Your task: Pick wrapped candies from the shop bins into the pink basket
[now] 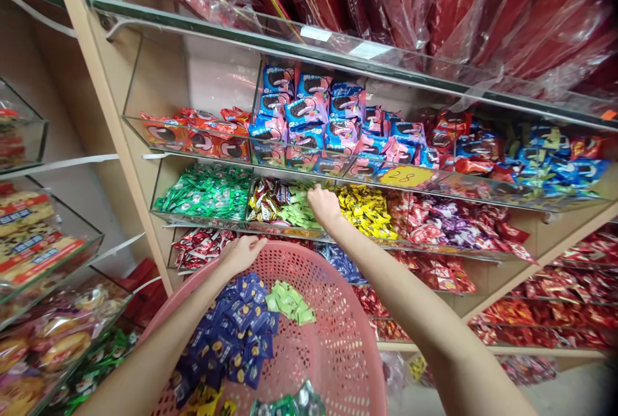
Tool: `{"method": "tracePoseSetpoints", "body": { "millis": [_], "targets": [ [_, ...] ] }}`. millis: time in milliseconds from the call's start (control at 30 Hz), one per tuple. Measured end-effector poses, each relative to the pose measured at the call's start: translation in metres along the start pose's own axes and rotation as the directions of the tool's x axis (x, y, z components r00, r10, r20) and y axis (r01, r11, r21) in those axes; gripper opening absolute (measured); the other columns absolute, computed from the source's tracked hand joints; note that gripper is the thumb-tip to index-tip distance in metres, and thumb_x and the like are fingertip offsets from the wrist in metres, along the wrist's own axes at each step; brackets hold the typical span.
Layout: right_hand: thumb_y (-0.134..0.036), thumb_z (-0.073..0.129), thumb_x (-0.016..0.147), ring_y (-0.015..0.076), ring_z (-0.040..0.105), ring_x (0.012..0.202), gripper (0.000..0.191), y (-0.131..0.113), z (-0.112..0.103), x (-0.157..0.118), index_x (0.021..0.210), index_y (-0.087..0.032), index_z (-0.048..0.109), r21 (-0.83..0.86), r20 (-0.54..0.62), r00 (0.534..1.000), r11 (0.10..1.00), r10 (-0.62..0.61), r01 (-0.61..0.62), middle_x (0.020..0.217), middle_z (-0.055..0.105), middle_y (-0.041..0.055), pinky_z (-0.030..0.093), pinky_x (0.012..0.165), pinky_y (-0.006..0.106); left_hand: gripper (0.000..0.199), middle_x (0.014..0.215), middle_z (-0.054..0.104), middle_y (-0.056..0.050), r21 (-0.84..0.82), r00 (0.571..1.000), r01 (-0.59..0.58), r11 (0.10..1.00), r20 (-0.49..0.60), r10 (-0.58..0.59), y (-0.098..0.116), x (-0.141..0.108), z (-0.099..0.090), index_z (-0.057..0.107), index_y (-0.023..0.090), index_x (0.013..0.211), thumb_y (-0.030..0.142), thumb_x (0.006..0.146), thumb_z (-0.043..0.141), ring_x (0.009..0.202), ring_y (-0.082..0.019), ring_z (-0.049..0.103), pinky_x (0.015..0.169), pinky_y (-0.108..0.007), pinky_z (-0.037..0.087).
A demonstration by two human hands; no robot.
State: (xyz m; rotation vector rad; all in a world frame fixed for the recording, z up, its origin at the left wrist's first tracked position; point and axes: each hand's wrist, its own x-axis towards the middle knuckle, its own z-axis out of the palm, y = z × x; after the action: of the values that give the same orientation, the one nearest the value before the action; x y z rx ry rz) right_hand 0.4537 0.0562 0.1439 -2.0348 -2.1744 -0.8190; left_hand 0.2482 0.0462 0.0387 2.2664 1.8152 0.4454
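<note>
My left hand (242, 254) is closed over the far rim of a round pink plastic basket (338, 313) with a perforated wall. Inside it lie dark blue candy packets (241, 332), a small heap of light green packets (290, 302), some yellow ones (205, 401) and dark green ones (290, 403). My right hand (324, 205) reaches past the basket to a clear shelf bin, its fingers curled among light green candy packets (297, 210). Whatever is inside those fingers is hidden.
Green candies (205, 194) and yellow candies (367, 210) fill the neighbouring bins. Blue-and-pink cookie packs (309, 113) sit one shelf above, behind a yellow "28" tag (405, 176). Glass shelf edges (338, 49) run close over my hands. A wooden upright (116, 120) stands to the left.
</note>
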Motion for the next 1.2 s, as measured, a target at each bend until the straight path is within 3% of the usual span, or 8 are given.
{"method": "tracePoseSetpoints", "body": {
  "millis": [467,600,667,767,867,933,1067,1200],
  "targets": [
    [-0.009,0.028,0.087,0.0189,0.059,0.083,0.026,0.004,-0.003,-0.019,0.103,-0.012,0.049,-0.049,-0.027,0.995,0.994,-0.095,0.094,0.102,0.050,0.0160,0.044,0.060,0.025,0.056,0.078,0.065,-0.004,0.004,1.000,0.001,1.000,0.008,-0.001,-0.003,-0.001,-0.001,0.060,0.024,0.075,0.064,0.080,0.022,0.077,-0.023,0.059,0.057,-0.026,0.034],
    [-0.018,0.030,0.090,0.0159,0.056,0.083,0.023,0.005,-0.006,-0.054,0.097,-0.017,0.052,0.211,-0.134,0.978,0.960,-0.158,0.184,0.103,0.052,0.0107,0.042,0.060,0.022,0.055,0.081,0.065,-0.005,-0.005,0.999,0.030,1.000,0.033,-0.030,-0.002,0.002,0.000,0.062,0.025,0.080,0.064,0.079,0.023,0.079,-0.024,0.059,0.058,-0.026,0.034],
    [-0.023,0.035,0.089,0.0133,0.055,0.080,0.021,0.003,-0.003,-0.072,0.089,-0.017,0.055,0.528,-0.240,0.965,0.819,-0.108,0.223,0.101,0.055,0.0080,0.042,0.063,0.022,0.056,0.081,0.065,-0.005,-0.007,0.998,0.040,0.999,0.045,-0.039,-0.001,0.003,0.001,0.062,0.024,0.081,0.064,0.079,0.023,0.079,-0.023,0.059,0.058,-0.026,0.034],
    [-0.030,0.047,0.082,0.0098,0.054,0.066,0.018,-0.005,0.001,-0.091,0.075,-0.016,0.055,0.936,-0.200,0.975,0.311,0.092,0.163,0.093,0.059,0.0063,0.044,0.057,0.022,0.057,0.081,0.066,-0.005,-0.007,0.999,0.026,1.000,0.045,-0.026,0.002,0.006,0.003,0.062,0.025,0.082,0.064,0.079,0.022,0.077,-0.022,0.059,0.059,-0.026,0.034],
    [-0.033,0.058,0.071,0.0062,0.050,0.050,0.019,-0.013,0.002,-0.101,0.067,-0.015,0.054,0.984,0.055,0.982,-0.178,0.183,-0.022,0.087,0.061,0.0053,0.041,0.043,0.019,0.057,0.081,0.065,-0.005,0.000,1.000,-0.006,1.000,0.025,0.006,0.005,0.008,0.007,0.061,0.024,0.079,0.065,0.079,0.021,0.075,-0.021,0.059,0.057,-0.025,0.034],
    [-0.030,0.062,0.066,0.0046,0.047,0.045,0.018,-0.017,0.003,-0.105,0.063,-0.015,0.053,0.934,0.167,0.970,-0.343,0.175,-0.099,0.078,0.062,0.0031,0.037,0.039,0.018,0.058,0.080,0.065,-0.004,0.005,1.000,-0.022,1.000,0.016,0.022,0.007,0.009,0.009,0.061,0.024,0.077,0.066,0.079,0.020,0.074,-0.021,0.059,0.057,-0.025,0.033],
    [-0.024,0.061,0.062,0.0039,0.045,0.042,0.015,-0.020,0.013,-0.114,0.059,-0.015,0.049,0.896,0.247,0.963,-0.404,0.111,-0.183,0.064,0.060,-0.0014,0.033,0.037,0.015,0.059,0.077,0.064,-0.004,0.012,0.999,-0.035,0.999,0.013,0.034,0.011,0.009,0.009,0.060,0.024,0.075,0.067,0.078,0.020,0.072,-0.021,0.058,0.056,-0.024,0.033],
    [-0.018,0.056,0.059,0.0056,0.046,0.041,0.009,-0.020,0.043,-0.123,0.056,-0.015,0.048,0.927,0.302,0.937,-0.174,-0.177,-0.332,0.052,0.055,-0.0044,0.032,0.039,0.015,0.055,0.080,0.064,-0.003,0.006,0.999,-0.032,0.999,0.020,0.032,0.013,0.007,0.007,0.061,0.025,0.077,0.063,0.080,0.021,0.073,-0.021,0.058,0.058,-0.025,0.033]
  ]
}}
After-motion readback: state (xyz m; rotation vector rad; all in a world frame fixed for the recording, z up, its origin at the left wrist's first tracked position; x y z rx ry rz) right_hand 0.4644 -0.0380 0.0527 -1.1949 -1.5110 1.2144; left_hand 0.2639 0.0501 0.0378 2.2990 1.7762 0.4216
